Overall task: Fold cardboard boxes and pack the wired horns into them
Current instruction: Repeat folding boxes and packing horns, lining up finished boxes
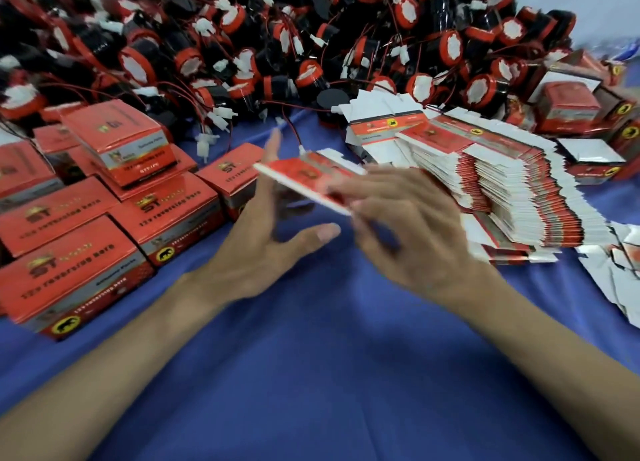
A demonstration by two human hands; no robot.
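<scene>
Box [301, 176] lies against straight left fingers [274, 147]; blurred right fingers [381, 179] overlap it, grip unclear.

A single camera sat on the person's head and looked forward and steeply down across the blue cloth [329, 374]. It was close. Both forearms ran in from the lower corners, and the left hand [256, 246] and right hand [415, 232] met just above the frame's centre, the right one blurred. The wide lens bent the edges, so the boxes [86, 239] at left and the flat cartons [512, 197] at right splayed outward. The horn pile [277, 38] filled the top of the frame, farthest off.
</scene>
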